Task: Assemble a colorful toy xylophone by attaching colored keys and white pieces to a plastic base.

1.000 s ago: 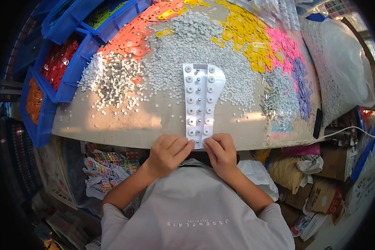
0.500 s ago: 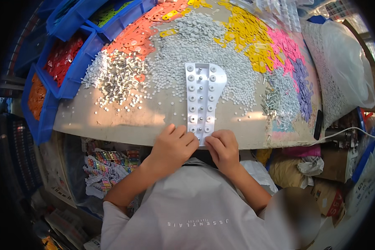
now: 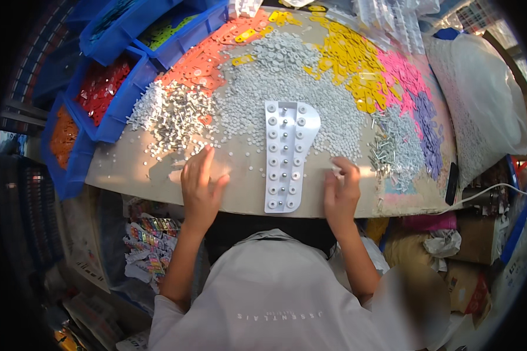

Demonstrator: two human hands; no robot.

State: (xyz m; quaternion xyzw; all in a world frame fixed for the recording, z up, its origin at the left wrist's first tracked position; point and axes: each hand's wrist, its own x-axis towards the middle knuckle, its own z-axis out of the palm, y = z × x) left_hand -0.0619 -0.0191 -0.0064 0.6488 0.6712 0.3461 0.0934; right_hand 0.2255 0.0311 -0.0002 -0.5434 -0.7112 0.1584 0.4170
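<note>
Left hand (image 3: 200,190): raised over the near part of the table (image 3: 243,190), its fingers spread and thumb apart, gripping nothing.

Right hand (image 3: 342,196): also over the near part, blurred, its fingers half curled with a gap at the thumb. Pale specks show by the fingertips; whether they are held or lie on the table cannot be told.

White tray (image 3: 312,121): one, lying on the table between the two sets of fingers, touched by neither. Contents: a row of white caps down each long side, a row of metal pins along the middle channel.

Blue bins, up and left of the left fingers: the nearest bin (image 3: 79,176) with orange pieces (image 3: 63,137); next, a bin (image 3: 129,96) with red pieces (image 3: 103,88); farther off, a bin (image 3: 208,29) with green pieces (image 3: 166,30) and a bin (image 3: 122,45) with dark teal contents.

Plastic bag (image 3: 492,96): translucent, well to the right of the right fingers, filled with small pale pieces.

Loose, beyond the left fingers: white-headed pins (image 3: 181,111). Beyond and between both hands: grey-white caps (image 3: 252,88). Beyond the right fingers: yellow pieces (image 3: 363,88); farther right, pink pieces (image 3: 404,73) and purple pieces (image 3: 427,134).
</note>
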